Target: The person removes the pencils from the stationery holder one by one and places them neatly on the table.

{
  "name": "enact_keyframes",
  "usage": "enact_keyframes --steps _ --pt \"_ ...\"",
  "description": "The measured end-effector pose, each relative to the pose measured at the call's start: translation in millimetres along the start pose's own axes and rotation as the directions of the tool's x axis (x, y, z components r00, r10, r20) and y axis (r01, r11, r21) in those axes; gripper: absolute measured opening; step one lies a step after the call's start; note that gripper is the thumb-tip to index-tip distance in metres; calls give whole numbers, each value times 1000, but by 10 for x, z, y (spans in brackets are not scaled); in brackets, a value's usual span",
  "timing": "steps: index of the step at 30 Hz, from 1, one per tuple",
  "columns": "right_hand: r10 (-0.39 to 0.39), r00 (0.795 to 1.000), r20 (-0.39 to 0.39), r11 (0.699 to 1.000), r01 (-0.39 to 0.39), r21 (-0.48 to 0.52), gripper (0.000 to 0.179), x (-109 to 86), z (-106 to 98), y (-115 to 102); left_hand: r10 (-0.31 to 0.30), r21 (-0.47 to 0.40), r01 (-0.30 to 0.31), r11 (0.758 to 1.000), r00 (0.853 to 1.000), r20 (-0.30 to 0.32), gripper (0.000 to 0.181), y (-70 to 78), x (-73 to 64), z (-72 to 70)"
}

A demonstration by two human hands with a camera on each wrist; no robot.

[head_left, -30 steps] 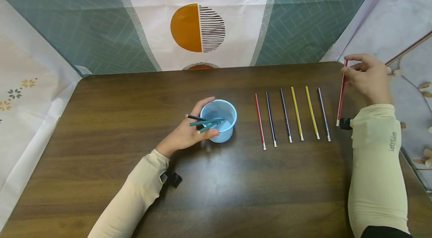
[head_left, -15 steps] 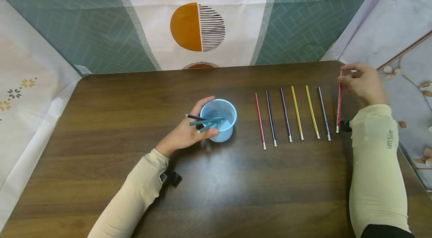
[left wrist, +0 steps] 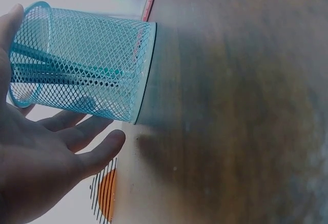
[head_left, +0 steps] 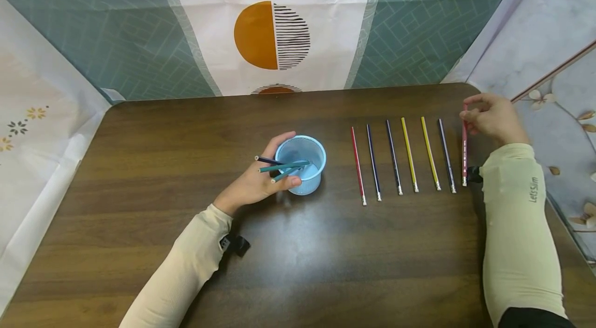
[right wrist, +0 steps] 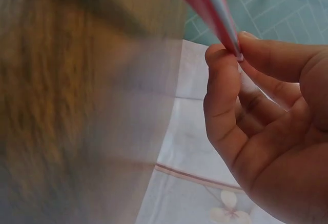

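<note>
My left hand [head_left: 253,180] holds a light blue mesh pencil cup [head_left: 307,187], thumb and fingers spread around its side near the rim. Two green pencils [head_left: 270,168] and a dark pencil [head_left: 262,160] lean in the cup, their ends sticking out over the hand. In the left wrist view the cup [left wrist: 97,60] stands on the table. At the far right, my right hand [head_left: 495,120] pinches a red pencil [head_left: 464,157] near its upper end between thumb and fingertip; its eraser end points toward me. The right wrist view shows this pinch on the pencil [right wrist: 220,19] closely.
Left of the held pencil, several pencils lie in a spaced row on the brown wooden table [head_left: 298,266]: a red pencil [head_left: 357,167], dark blue ones [head_left: 374,162] and yellow ones [head_left: 410,154], eraser ends toward me. A patterned cloth [head_left: 326,33] hangs behind the table.
My right hand has brought the red pencil leftward and toward me, down to the right end of the row. The left hand and cup have stayed in place.
</note>
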State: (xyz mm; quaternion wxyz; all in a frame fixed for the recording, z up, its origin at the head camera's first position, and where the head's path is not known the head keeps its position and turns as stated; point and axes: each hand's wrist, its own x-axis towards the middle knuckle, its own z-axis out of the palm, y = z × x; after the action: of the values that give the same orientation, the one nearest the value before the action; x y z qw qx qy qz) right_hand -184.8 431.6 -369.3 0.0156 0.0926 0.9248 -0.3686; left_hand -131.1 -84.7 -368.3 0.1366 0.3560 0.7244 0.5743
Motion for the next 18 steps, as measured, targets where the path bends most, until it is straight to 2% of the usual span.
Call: enact_keyframes --steps 2,9,16,18 --pt "-6 1000 22 1000 6 1 43 18 25 3 -1 -4 1 1000 1000 -1 96 -13 1 4" --pt "-11 993 118 1000 10 12 42 81 90 34 4 33 -4 999 1000 -17 91 -311 11 -12" --pt "22 982 189 1000 -26 17 42 99 68 116 -18 2 18 1000 1000 -2 95 -24 4 3" --pt "26 978 207 999 -32 27 42 119 58 137 -28 9 28 1000 1000 -3 96 -5 13 8"
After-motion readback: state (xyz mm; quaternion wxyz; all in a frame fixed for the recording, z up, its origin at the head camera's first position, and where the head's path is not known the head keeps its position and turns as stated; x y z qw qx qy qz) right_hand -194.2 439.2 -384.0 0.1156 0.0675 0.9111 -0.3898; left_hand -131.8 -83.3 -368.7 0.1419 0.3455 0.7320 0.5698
